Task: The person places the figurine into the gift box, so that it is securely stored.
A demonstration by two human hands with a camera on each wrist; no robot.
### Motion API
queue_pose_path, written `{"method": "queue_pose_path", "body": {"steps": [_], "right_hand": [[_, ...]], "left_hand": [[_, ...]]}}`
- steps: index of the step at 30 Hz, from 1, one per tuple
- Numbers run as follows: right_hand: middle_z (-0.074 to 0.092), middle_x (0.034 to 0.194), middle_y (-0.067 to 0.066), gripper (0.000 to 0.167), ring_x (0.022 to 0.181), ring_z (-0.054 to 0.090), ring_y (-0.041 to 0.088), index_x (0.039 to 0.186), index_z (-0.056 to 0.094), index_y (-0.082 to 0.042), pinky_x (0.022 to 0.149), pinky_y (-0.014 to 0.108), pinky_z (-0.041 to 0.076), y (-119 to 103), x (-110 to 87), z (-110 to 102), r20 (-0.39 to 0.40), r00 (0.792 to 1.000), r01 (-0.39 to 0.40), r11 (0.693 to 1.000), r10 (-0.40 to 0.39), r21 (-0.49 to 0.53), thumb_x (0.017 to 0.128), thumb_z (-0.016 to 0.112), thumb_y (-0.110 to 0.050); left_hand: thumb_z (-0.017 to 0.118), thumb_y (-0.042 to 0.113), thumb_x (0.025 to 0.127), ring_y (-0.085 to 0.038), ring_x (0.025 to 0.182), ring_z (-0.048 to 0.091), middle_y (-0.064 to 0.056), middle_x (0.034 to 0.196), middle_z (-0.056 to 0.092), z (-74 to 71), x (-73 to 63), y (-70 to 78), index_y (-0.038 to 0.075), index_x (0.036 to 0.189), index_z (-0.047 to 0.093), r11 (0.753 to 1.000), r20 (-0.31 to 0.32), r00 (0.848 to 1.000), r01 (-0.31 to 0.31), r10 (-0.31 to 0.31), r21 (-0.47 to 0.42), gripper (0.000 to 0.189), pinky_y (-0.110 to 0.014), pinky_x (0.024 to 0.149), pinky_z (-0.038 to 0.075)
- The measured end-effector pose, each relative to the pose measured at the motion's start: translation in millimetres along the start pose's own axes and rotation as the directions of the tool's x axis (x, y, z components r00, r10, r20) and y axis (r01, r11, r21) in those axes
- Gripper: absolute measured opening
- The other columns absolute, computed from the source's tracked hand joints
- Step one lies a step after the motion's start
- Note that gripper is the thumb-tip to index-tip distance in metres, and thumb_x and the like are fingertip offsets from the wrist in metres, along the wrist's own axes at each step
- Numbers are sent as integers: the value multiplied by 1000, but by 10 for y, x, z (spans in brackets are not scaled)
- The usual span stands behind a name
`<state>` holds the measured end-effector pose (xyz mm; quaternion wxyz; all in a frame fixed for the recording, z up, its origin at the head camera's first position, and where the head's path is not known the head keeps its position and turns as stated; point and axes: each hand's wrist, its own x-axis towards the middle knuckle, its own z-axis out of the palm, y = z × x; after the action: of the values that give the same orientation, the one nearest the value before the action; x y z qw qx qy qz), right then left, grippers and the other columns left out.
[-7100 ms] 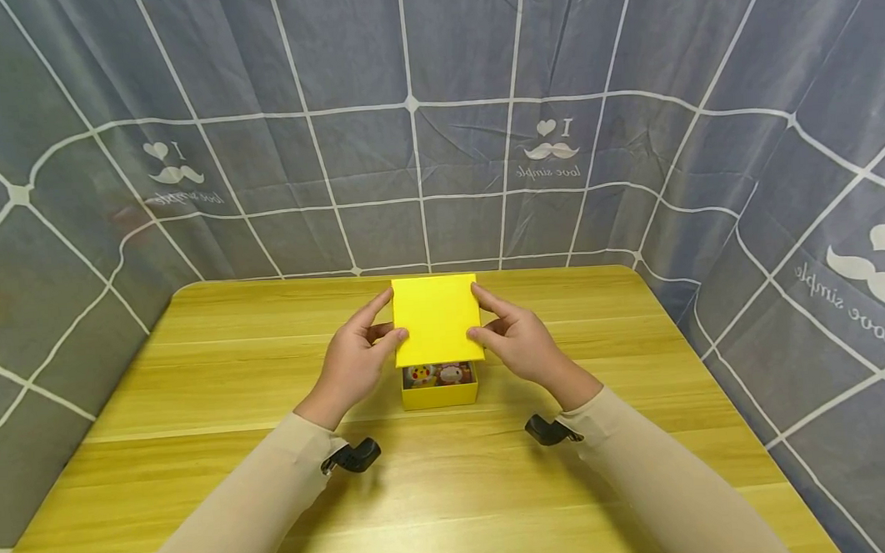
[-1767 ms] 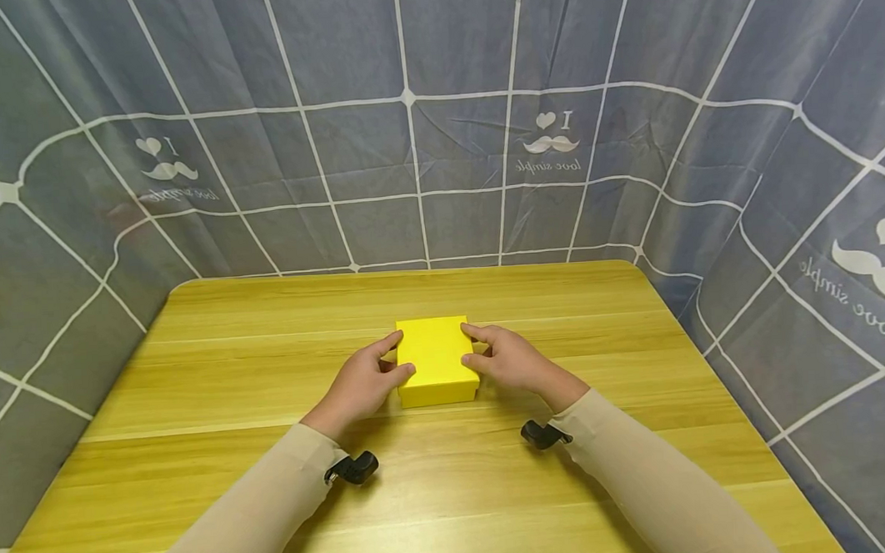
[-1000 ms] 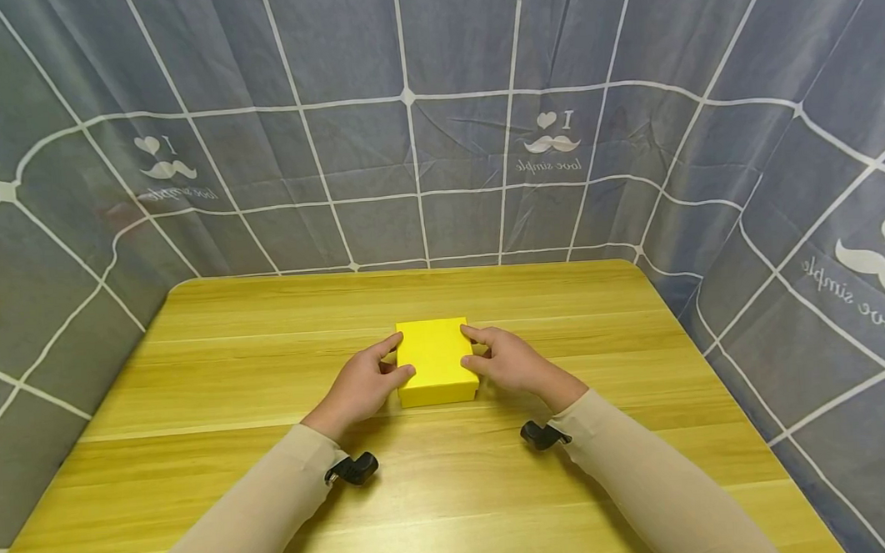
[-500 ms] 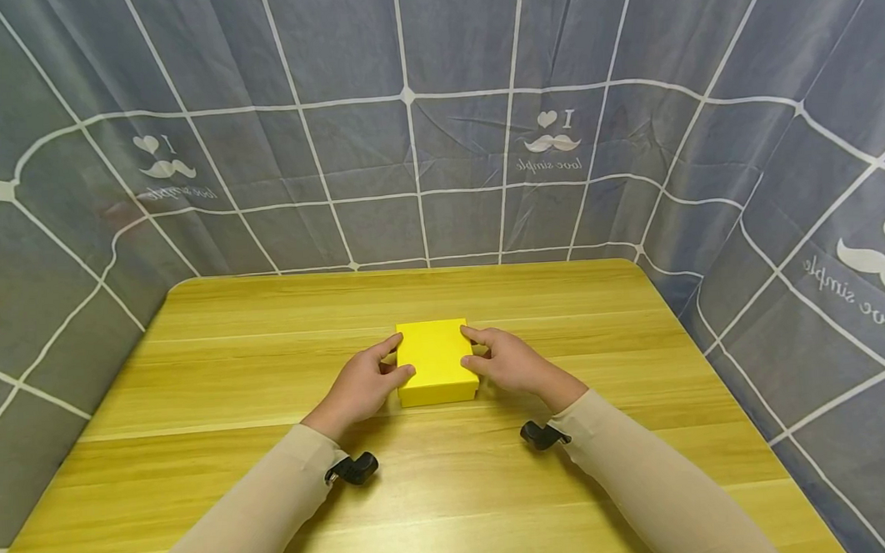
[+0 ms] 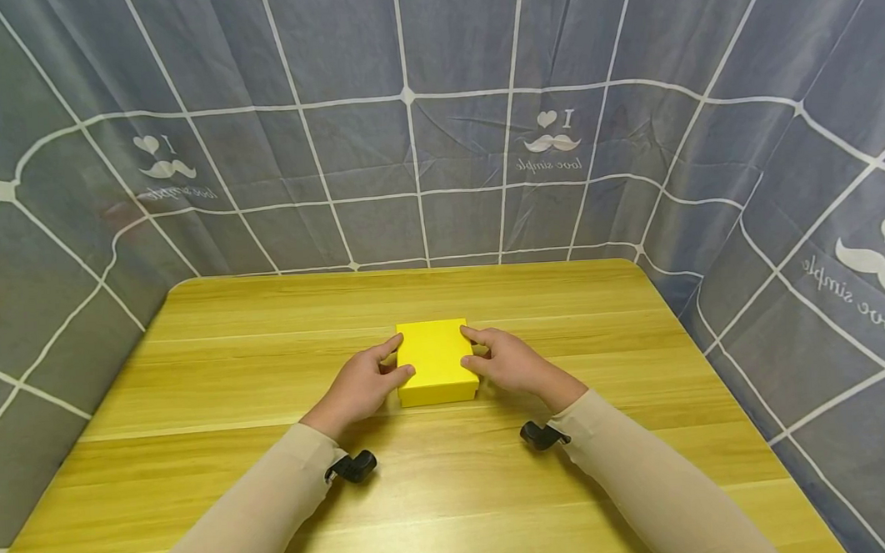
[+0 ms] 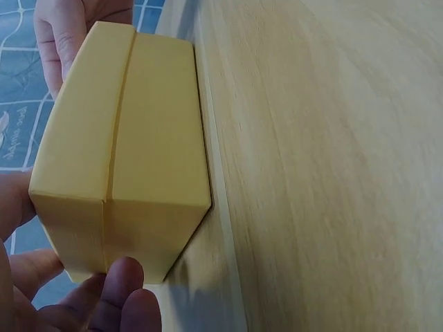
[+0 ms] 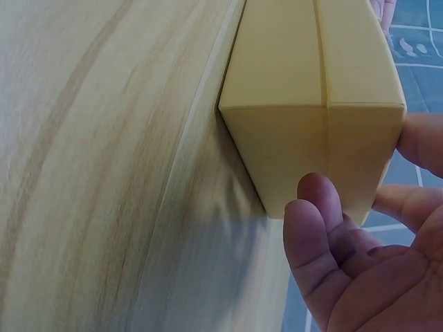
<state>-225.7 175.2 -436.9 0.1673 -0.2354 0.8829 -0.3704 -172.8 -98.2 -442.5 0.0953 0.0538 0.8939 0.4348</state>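
A yellow cardboard box (image 6: pixel 159 124) rests on the wooden table, its matching lid (image 5: pixel 435 350) down over it. In both wrist views a seam runs along the sides where lid meets base. My left hand (image 5: pixel 355 390) holds the lid's left side, thumb at the near corner and index finger at the far one. Mirroring it, my right hand (image 5: pixel 518 364) holds the right side, thumb at the near edge. Loosely bent lower fingers show beside the box walls in the wrist views. The box's inside is hidden.
The wood-grain table (image 5: pixel 454 493) extends around the box on all sides. Behind and beside it hangs a grey curtain (image 5: pixel 466 158) with white grid lines. A small black device (image 5: pixel 355 467) is strapped at the left cuff, another (image 5: pixel 543 435) at the right.
Seven seconds ago the lid was raised and tilted above the base, showing cartoon-printed items inside; it has since come down over them. Over the last second or so, hands and box stay practically still.
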Motion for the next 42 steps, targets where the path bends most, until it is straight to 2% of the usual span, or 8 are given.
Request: {"method": "queue_pose_path", "body": {"steps": [5, 9, 15, 21, 26, 30, 33, 42], "right_hand": [[37, 170, 8, 65, 132, 61, 30, 165, 34, -13, 71, 31, 48, -4, -2, 1, 0, 1000, -7, 1000, 7, 13, 108, 61, -31], [37, 170, 5, 66, 118, 63, 27, 165, 34, -17, 61, 30, 43, -2, -1, 6, 3, 1000, -26, 1000, 26, 12, 108, 61, -33], [43, 167, 7, 65, 117, 67, 23, 165, 35, -20, 59, 29, 42, 14, 4, 10, -1, 999, -44, 999, 44, 19, 108, 62, -34], [57, 153, 17, 65, 89, 64, 19, 164, 38, -20, 57, 28, 40, 33, 3, 14, -10, 999, -50, 998, 51, 32, 107, 64, -36], [58, 151, 18, 65, 79, 58, 16, 164, 38, -20, 54, 26, 37, 35, -4, 10, -13, 999, -47, 998, 47, 41, 106, 64, -36], [58, 151, 18, 65, 66, 47, 14, 164, 38, -20, 51, 25, 33, 35, -5, 12, -7, 999, -47, 998, 48, 39, 107, 64, -35], [58, 151, 18, 65, 66, 45, 13, 164, 38, -20, 52, 26, 34, 35, -1, 13, -8, 999, -48, 998, 48, 29, 107, 64, -36], [60, 149, 17, 65, 81, 57, 16, 163, 40, -20, 56, 28, 37, 32, 3, 10, -13, 999, -49, 998, 49, 28, 106, 65, -36]], "left_hand": [[67, 42, 104, -35, 138, 61, -16, 160, 51, -5, 0, -13, 23, 167, 34, 1000, 7, 1000, -4, 4, 8, 73, -41, 92, 58], [66, 43, 104, -35, 138, 60, -17, 159, 52, -4, -6, -21, 23, 167, 33, 1000, 8, 1000, -8, 8, 10, 73, -51, 105, 55], [65, 45, 105, -37, 140, 58, -18, 158, 53, 3, -13, -35, 24, 167, 33, 1000, 4, 1000, -12, 12, 14, 73, -55, 111, 51], [65, 45, 105, -37, 141, 57, -17, 159, 51, 12, -12, -51, 25, 167, 33, 1000, 5, 1000, -16, 16, 7, 72, -56, 113, 49], [65, 46, 104, -36, 141, 58, -16, 159, 52, 16, -12, -54, 26, 166, 34, 1000, 4, 1000, -18, 18, 18, 72, -56, 114, 48], [65, 46, 104, -37, 140, 58, -17, 158, 53, 16, -16, -50, 26, 166, 35, 1000, 3, 1000, -24, 24, 18, 72, -57, 114, 48], [65, 46, 104, -37, 140, 58, -17, 158, 53, 17, -17, -52, 25, 166, 35, 999, 2, 1000, -29, 29, 17, 72, -57, 115, 47], [65, 48, 104, -38, 142, 56, -15, 161, 49, 17, -7, -88, 26, 166, 36, 999, -3, 999, -32, 32, 28, 72, -58, 116, 45]]}}
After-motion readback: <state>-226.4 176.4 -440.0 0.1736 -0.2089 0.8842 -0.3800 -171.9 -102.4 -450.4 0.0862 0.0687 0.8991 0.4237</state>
